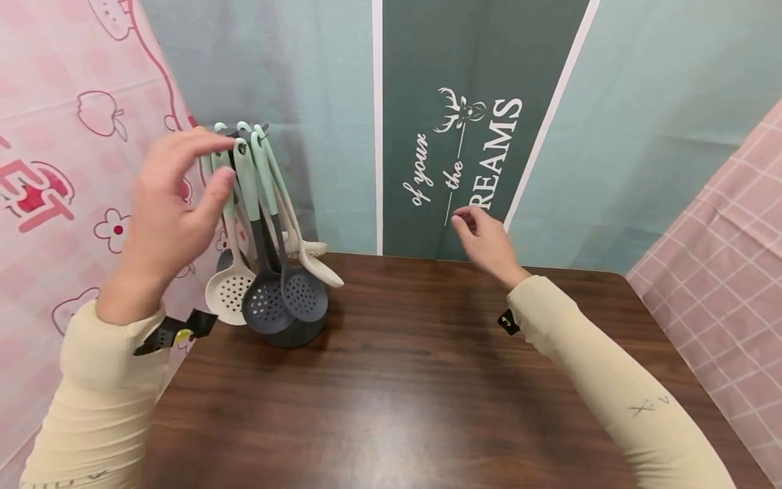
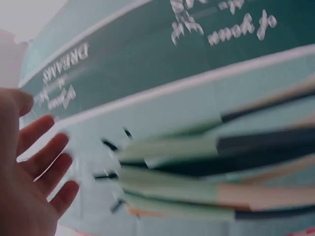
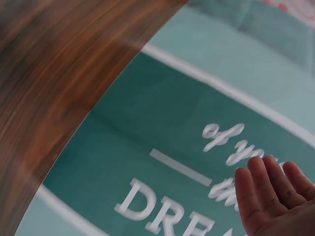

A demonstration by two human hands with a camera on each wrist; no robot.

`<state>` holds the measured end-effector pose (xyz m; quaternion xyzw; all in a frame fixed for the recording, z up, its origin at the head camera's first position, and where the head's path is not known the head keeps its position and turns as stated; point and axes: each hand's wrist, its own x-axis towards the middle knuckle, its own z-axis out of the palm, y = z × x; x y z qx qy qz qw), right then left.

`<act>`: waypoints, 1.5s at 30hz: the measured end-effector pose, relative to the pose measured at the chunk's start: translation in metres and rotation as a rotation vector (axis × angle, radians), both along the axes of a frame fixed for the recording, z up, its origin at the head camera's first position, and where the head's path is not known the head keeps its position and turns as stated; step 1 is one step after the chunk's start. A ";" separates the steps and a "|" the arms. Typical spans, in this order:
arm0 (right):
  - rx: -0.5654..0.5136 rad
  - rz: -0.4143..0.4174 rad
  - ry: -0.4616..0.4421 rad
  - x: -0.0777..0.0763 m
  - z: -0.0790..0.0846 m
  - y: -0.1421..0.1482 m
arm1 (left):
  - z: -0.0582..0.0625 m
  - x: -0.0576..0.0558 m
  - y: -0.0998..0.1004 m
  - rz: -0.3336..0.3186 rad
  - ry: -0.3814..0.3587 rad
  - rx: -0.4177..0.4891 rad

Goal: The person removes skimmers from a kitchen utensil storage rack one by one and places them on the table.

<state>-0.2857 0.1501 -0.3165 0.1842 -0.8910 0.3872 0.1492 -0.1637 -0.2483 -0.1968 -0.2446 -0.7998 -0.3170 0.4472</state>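
Observation:
My left hand is raised beside the top of a hanging utensil rack, its thumb and forefinger apart. In the left wrist view a gap shows between its fingers and the rack's dark hooks. Pale green handles hang from these hooks. Below hang a cream skimmer, a dark grey skimmer, a second grey one and a cream spoon. The rack's round dark base stands on the table. My right hand hovers with loosely bent fingers, holding nothing.
A brown wood table spreads under both arms. Behind it hangs a green and teal cloth with white lettering. Pink printed cloth borders the left side close to the rack, and pink checked cloth the right.

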 end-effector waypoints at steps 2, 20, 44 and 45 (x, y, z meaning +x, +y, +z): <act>-0.032 0.038 -0.002 0.004 0.000 -0.011 | 0.001 -0.006 -0.008 0.058 0.006 0.062; -0.087 0.230 -0.068 0.023 -0.006 -0.097 | -0.008 -0.048 -0.051 0.102 -0.521 0.369; -0.008 0.441 -0.209 0.025 -0.002 -0.160 | -0.007 -0.058 -0.056 0.078 -0.474 0.361; -0.007 0.446 -0.211 0.025 -0.001 -0.161 | -0.007 -0.059 -0.056 0.067 -0.481 0.369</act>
